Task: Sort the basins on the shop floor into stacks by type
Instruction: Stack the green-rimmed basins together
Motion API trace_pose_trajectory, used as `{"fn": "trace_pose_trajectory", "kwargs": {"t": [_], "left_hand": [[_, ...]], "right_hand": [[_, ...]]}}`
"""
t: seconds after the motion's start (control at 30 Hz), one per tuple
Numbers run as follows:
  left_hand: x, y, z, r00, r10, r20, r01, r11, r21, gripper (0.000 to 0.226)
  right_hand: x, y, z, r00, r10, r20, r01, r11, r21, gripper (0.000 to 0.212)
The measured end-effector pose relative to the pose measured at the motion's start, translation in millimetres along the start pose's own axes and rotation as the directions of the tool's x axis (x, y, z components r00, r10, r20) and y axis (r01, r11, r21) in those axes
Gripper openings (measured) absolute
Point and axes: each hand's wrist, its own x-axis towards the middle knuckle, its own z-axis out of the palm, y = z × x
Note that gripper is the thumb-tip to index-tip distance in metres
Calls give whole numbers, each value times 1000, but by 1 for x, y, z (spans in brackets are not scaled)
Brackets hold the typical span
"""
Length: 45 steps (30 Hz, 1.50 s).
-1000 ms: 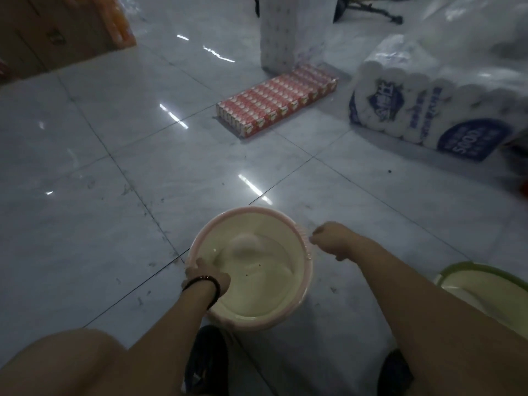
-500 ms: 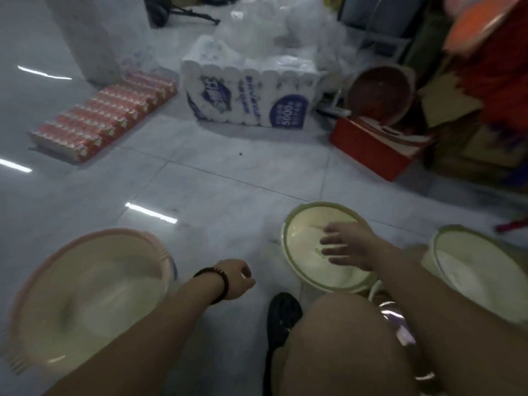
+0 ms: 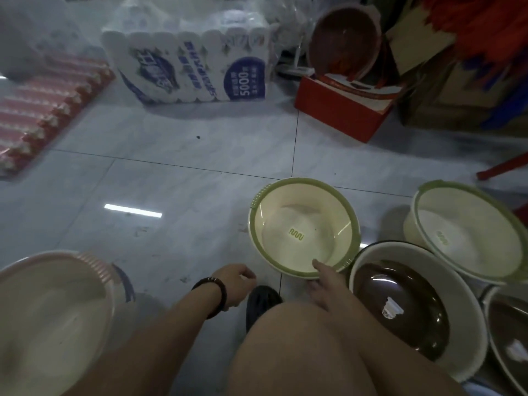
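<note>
Basins, total: six in view, all on or near the floor.
Pink-rimmed basin (image 3: pixel 48 315): one, cream inside, the biggest in view, at the lower left of the frame.
Brown-lined basins: two with pale rims; one at lower right (image 3: pixel 405 304) with a label inside, and one cut off by the right edge (image 3: pixel 511 338).
Green-rimmed basins: two, cream inside; the centre green-rimmed basin (image 3: pixel 303 227) sits just right of middle, and the right green-rimmed basin (image 3: pixel 468 232) is at the right, touching the brown-lined one.
Reddish basin (image 3: pixel 343 38): one, tipped on its side at the upper right.
Floor (image 3: pixel 171 155): glossy grey marbled tiles with dark joints and a lamp's reflection.
Room: a shop, dim; a toilet-roll pack (image 3: pixel 194 61) at top centre, a tray of red cartons (image 3: pixel 43 110) at upper left, a red box (image 3: pixel 340 110) at upper right beside piled stock.
Right hand (image 3: pixel 325 284): pinching the near rim of the centre green-rimmed basin, thumb over the rim, fingers below it.
Left hand (image 3: pixel 237 284): bottom centre, fingers loosely curled, holding nothing; a dark bracelet (image 3: pixel 213 295) on the wrist.
</note>
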Motion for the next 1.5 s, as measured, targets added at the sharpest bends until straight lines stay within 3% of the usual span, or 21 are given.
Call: {"fn": "trace_pose_trajectory", "kwargs": {"t": [0.07,0.17,0.3,0.43,0.53,0.63,0.73,0.87,0.97,1.03,1.17,1.3,1.4,1.5], "left_hand": [[1,-9,-6,999,-33,-23,32,999,-43,24],[-9,-17,-20,996,-78,-52,71,990,-119,26],[-35,-26,-47,988,-94,-121,51,948,-315,43],[-76,-50,-86,950,-204,-236,10,776,-631,78],[-114,-84,-118,898,-294,-329,-97,596,-797,85],[-152,-126,-142,850,-349,-394,-220,444,-868,68],[-198,-163,-156,798,-377,-469,-334,372,-866,19],[-249,-223,-165,706,-487,-515,-375,360,-854,22],[-267,-280,-171,638,-578,-509,-377,342,-861,19],[-270,-314,-173,622,-625,-472,-375,292,-880,31],[-264,-360,-168,624,-681,-384,-328,218,-919,36],[-228,-388,-144,587,-751,-301,-187,236,-954,65],[-192,-412,-123,574,-763,-298,-187,232,-955,61],[-197,-405,-116,577,-734,-359,-178,316,-932,67]], "right_hand": [[1,-7,10,1000,-25,-4,25,998,57,37],[-9,-21,28,997,-58,-41,62,992,114,40],[-39,-35,43,996,-91,14,90,996,21,41],[-100,-50,76,972,-155,179,193,956,-223,30],[-155,-52,113,938,-159,307,275,880,-387,27],[-212,-47,154,890,-114,442,365,760,-539,25],[-265,-32,195,833,-31,552,467,573,-673,23],[-307,4,249,800,70,597,530,386,-755,31],[-324,50,285,766,35,642,609,279,-743,27],[-324,84,301,731,-37,681,666,255,-701,26],[-303,144,305,713,-41,700,674,318,-667,31],[-270,176,298,737,2,675,654,246,-715,69],[-250,192,294,765,-10,644,620,283,-732,89],[-232,204,291,760,-43,649,648,135,-750,79]]}}
